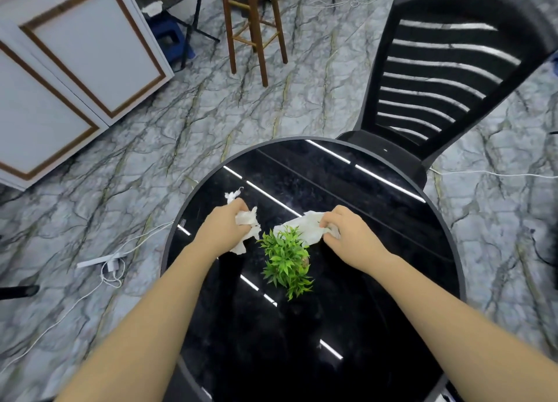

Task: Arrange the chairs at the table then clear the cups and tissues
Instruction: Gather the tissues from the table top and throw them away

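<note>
From where I sit, my two forearms run up from the bottom edge onto the round black table, and both hands are busy just above the centre of the frame. My left hand is curled tight round a crumpled tissue, bunching it against the tabletop; my right hand pinches the corner of a flatter tissue sheet that lies just behind the small green plant, its near edge tucked behind the leaves. I judge the chairs are dealt with and I am in the tissue-clearing step. A third small scrap lies just beyond my left knuckles, so the next move calls for lifting both wads clear of the plant without dragging it, then collecting that scrap. Farther back, the black slatted chair sits tucked against the table's far rim at upper right. I see no cups anywhere, and the plant's pot is hidden under its leaves. No bin shows either. The stool legs at the top are cut off.
</note>
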Action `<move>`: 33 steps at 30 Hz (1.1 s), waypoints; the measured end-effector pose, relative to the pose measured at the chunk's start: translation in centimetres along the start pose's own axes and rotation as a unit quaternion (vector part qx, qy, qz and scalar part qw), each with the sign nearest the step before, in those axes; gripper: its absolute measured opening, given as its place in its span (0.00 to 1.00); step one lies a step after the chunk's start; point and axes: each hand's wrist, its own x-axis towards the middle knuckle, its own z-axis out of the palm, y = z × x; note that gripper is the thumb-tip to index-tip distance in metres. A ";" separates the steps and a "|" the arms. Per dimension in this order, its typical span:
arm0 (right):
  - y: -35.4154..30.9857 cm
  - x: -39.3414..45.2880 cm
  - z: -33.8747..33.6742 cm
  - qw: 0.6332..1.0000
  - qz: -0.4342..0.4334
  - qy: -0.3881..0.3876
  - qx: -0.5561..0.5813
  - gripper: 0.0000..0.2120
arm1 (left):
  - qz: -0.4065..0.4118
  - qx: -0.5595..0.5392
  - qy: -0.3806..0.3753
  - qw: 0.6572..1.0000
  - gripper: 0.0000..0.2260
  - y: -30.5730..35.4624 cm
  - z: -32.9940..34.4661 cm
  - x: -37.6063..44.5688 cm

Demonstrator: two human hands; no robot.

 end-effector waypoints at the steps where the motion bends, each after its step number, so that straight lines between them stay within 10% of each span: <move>1: -0.2 -0.5 -0.2 1.000 0.009 0.005 0.010 0.05 | -0.003 0.001 -0.006 1.000 0.08 -0.6 0.1 -1.1; 12: -0.8 -7.4 -2.4 0.989 0.053 0.112 0.082 0.04 | -0.017 -0.043 -0.045 0.998 0.08 -2.5 2.3 -14.9; 20: -0.9 -5.0 -2.4 0.995 0.052 0.086 0.008 0.04 | 0.070 -0.060 0.101 0.991 0.11 2.9 -2.8 -4.4; 27: 0.2 -3.0 0.2 0.997 0.061 0.039 -0.035 0.04 | 0.169 0.182 -0.114 0.962 0.25 7.7 0.0 3.7; 33: 0.7 -3.5 0.4 0.997 0.064 0.036 -0.030 0.04 | 0.197 0.181 -0.115 0.957 0.19 8.0 2.0 3.9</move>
